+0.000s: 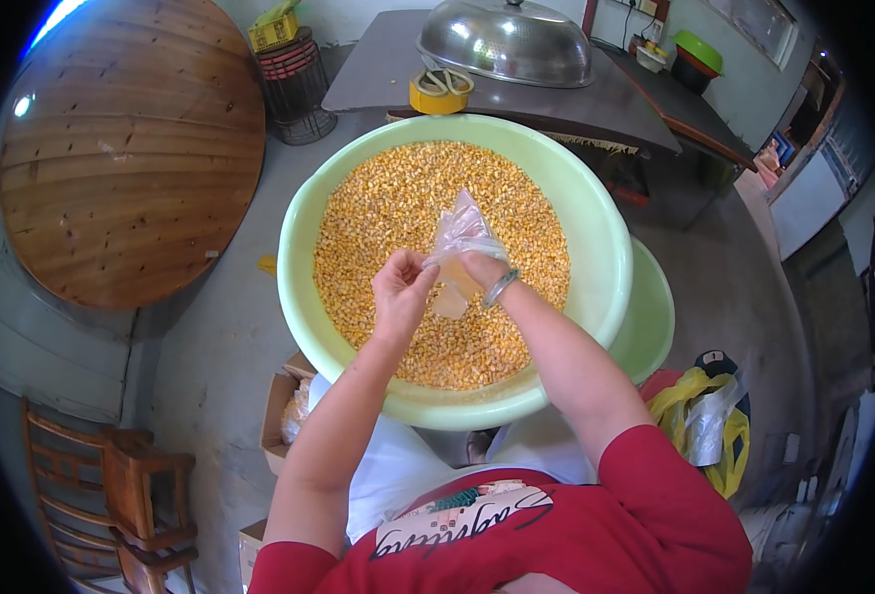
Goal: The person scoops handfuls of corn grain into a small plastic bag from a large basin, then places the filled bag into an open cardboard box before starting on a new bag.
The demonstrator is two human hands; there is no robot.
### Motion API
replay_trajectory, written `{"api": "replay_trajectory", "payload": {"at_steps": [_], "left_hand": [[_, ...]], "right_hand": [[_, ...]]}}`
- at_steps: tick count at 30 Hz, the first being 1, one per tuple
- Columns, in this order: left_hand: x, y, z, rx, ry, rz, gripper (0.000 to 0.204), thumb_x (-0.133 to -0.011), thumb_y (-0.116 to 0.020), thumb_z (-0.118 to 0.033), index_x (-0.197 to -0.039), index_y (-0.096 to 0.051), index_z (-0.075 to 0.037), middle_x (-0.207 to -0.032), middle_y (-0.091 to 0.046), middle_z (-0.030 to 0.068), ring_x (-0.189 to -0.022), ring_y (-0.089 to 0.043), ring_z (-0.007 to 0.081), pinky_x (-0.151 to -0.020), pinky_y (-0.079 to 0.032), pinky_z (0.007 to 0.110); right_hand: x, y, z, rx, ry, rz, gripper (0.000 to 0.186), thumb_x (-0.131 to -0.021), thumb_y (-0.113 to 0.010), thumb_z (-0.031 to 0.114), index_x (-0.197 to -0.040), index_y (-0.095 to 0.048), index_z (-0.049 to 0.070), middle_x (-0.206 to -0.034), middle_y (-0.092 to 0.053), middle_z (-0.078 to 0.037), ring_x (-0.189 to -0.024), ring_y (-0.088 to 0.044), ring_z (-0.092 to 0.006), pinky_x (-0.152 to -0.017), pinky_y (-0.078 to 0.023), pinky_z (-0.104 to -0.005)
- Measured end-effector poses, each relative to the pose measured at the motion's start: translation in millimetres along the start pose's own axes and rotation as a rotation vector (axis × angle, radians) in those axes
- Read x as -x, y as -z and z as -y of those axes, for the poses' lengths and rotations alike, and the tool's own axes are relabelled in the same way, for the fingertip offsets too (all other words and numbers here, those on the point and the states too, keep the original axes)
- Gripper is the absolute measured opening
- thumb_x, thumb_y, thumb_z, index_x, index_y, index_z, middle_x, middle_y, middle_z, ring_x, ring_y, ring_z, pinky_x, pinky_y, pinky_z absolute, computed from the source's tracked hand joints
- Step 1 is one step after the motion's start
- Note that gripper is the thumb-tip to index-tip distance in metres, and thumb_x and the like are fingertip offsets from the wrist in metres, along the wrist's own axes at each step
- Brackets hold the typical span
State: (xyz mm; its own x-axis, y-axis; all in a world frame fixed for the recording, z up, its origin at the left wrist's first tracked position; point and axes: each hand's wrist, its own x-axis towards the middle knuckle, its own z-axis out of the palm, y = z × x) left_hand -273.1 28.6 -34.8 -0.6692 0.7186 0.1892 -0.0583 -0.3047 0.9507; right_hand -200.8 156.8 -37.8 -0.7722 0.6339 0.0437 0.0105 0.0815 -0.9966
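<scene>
A clear plastic bag (465, 230) is between my hands, above a large pale green tub (601, 247) filled with loose yellow corn kernels (378, 213). My left hand (401, 287) is closed, thumb and fingers pinching the bag's edge. My right hand (482, 268) reaches into the bag's mouth, and the plastic hides its fingers. A bracelet (500, 288) circles my right wrist. The bag looks thin and crumpled, with its tip pointing away from me and a loose flap hanging below.
Behind the tub stands a dark table (383, 59) with a metal dome lid (507, 42) and a yellow tape roll (440, 94) topped by scissors. A second green basin (655, 317) sits right. Yellow bags (734, 450), a cardboard box (277, 411), wooden chairs (125, 475) and a round wooden tabletop (130, 148) surround me.
</scene>
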Motion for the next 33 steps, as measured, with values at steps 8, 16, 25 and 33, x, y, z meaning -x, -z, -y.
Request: {"api": "replay_trajectory", "payload": {"at_steps": [8, 16, 25, 33], "left_hand": [[-3.8, 4.5, 13.0, -0.382, -0.076, -0.172, 0.012, -0.077, -0.063, 0.0, -0.073, -0.052, -0.002, -0.065, -0.054, -0.0005, -0.057, -0.049, 0.0049, -0.052, -0.041, 0.02], [-3.9, 6.7, 6.5, -0.967, -0.075, -0.206, 0.007, -0.069, -0.061, -0.004, -0.074, -0.056, -0.002, -0.067, -0.059, 0.0127, -0.061, -0.058, 0.026, -0.059, -0.045, 0.036], [-10.2, 26.5, 7.9, -1.09, -0.136, -0.225, 0.009, -0.074, -0.048, -0.004, -0.076, -0.057, -0.003, -0.068, -0.058, 0.0129, -0.065, -0.06, 0.0248, -0.062, -0.047, 0.036], [-9.5, 16.2, -0.5, 0.353, 0.309, 0.001, 0.013, -0.078, -0.04, 0.004, -0.077, -0.05, -0.004, -0.065, -0.052, 0.0041, -0.053, -0.053, 0.0104, -0.052, -0.049, 0.025]], "right_hand": [[-46.0, 15.8, -45.9, 0.635, 0.291, -0.062, 0.031, -0.089, -0.041, 0.031, -0.1, -0.057, 0.007, -0.084, -0.057, -0.008, -0.08, -0.055, -0.0205, -0.079, -0.043, -0.0309], [-22.0, 11.2, 11.8, 0.268, 0.102, -0.051, 0.046, -0.092, -0.037, 0.042, -0.125, -0.037, 0.01, -0.111, -0.048, -0.005, -0.095, -0.048, -0.0138, -0.093, -0.037, -0.0295], [-20.8, 18.5, 14.4, -0.739, -0.258, -0.115, 0.038, -0.084, -0.058, 0.028, -0.113, -0.049, 0.006, -0.1, -0.057, -0.007, -0.087, -0.056, -0.0181, -0.083, -0.047, -0.0283], [-15.9, 18.3, -23.8, -0.069, -0.466, -0.041, 0.034, -0.081, -0.058, 0.028, -0.111, -0.053, 0.011, -0.098, -0.06, -0.008, -0.087, -0.058, -0.0193, -0.075, -0.048, -0.0335]]}}
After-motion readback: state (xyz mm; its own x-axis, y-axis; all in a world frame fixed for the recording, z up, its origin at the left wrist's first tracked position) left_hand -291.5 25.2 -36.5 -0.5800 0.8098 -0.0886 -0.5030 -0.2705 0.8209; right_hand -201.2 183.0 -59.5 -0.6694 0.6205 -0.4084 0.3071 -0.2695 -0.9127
